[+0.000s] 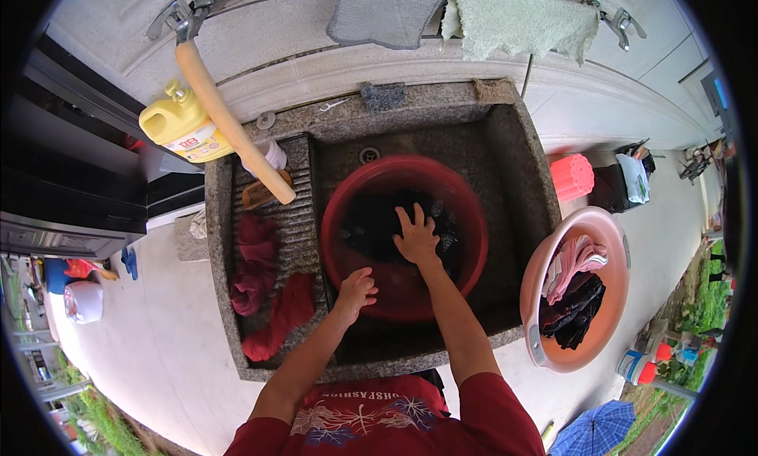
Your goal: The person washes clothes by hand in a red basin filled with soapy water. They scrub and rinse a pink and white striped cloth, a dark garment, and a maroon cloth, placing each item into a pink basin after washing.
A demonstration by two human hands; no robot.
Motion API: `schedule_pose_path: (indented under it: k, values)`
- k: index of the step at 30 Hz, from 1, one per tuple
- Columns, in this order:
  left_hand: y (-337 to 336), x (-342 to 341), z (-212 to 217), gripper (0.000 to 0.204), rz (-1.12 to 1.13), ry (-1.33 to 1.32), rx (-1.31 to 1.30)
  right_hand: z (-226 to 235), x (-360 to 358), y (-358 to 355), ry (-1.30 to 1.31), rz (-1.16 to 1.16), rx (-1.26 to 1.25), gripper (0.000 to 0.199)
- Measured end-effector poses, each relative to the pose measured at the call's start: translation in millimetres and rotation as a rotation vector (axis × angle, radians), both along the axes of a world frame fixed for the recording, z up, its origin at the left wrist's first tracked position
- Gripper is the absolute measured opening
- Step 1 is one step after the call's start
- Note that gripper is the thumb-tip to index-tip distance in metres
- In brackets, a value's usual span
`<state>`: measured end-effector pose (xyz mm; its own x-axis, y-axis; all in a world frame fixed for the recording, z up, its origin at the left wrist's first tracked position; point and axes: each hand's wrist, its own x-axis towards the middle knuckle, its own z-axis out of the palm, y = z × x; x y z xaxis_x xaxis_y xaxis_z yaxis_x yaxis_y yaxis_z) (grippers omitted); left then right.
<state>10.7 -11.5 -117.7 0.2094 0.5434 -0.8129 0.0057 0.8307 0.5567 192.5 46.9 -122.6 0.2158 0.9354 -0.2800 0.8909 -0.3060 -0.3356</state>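
Dark laundry lies soaking in the red basin in the stone sink; my right hand presses it, fingers spread; my left hand curls on the rim; I judge it sodden, heavy, limp, best gathered in bunches.

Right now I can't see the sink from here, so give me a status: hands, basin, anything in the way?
Left hand on red basin rim. Right hand spread open, pressing dark laundry in basin. Red cloth on washboard beside; nothing blocking.
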Motion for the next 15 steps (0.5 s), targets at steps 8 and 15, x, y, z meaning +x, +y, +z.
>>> schedule_pose_path:
  k: [8, 15]
  values:
    - [5.5, 9.0, -4.0, 0.074, 0.150, -0.134, -0.116, -69.0, -4.0, 3.4, 0.036, -0.109, -0.245, 0.048]
    - [40.5, 21.8, 2.7, 0.076, 0.400, -0.337, -0.266, 52.5, -11.7, -22.9, 0.502, 0.023, 0.244, 0.029]
